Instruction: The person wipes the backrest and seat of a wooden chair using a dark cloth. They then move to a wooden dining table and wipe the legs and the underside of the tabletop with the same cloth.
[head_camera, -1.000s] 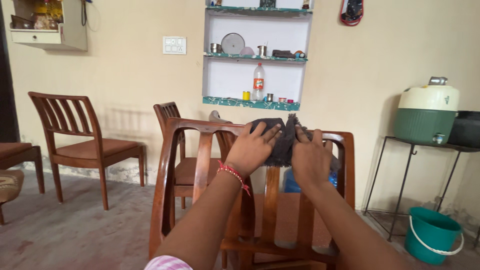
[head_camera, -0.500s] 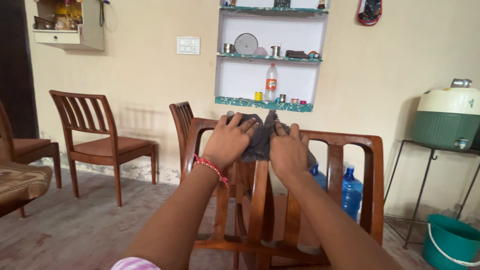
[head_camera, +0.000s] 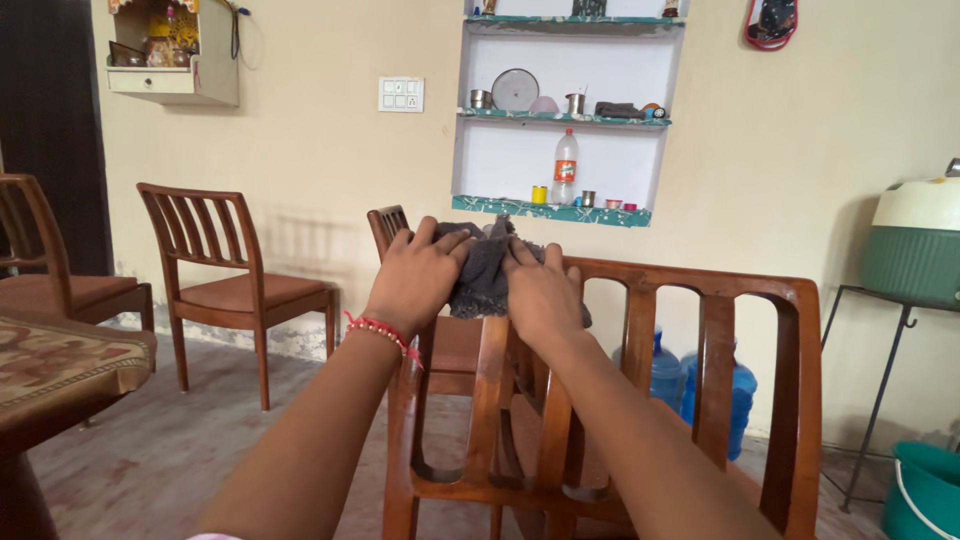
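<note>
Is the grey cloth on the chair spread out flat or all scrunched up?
Scrunched up. The cloth bunches in folds between the left hand and right hand, on the chair's top rail.

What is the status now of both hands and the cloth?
Left hand and right hand both pressed on grey cloth. Cloth bunched over top rail of wooden chair. Nothing in the way.

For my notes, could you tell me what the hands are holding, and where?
Both the left hand and the right hand press a dark grey cloth by its two sides against the chair's top rail.
</note>
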